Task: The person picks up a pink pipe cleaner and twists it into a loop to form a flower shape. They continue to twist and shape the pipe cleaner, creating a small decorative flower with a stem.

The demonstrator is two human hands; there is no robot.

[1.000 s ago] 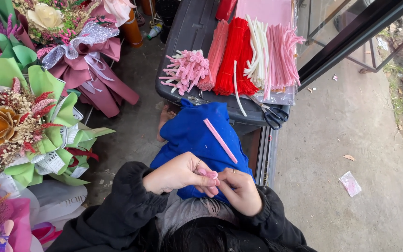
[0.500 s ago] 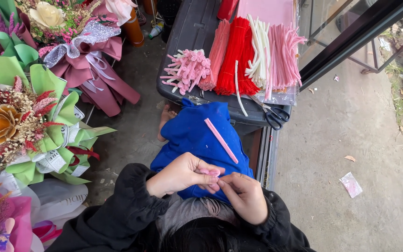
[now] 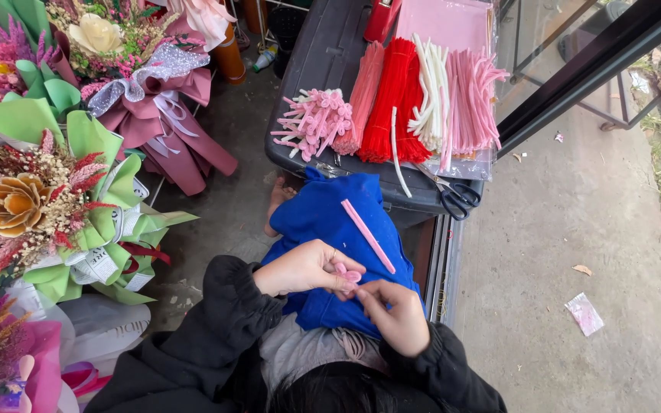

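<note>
We find the left hand (image 3: 304, 268) and right hand (image 3: 395, 313) both pinched narrow on a small pink pipe-cleaner piece (image 3: 348, 273) over the blue lap (image 3: 323, 222). A loose pink stem (image 3: 369, 235) lies slanted there; we judge any knee shift could roll it to the floor
</note>
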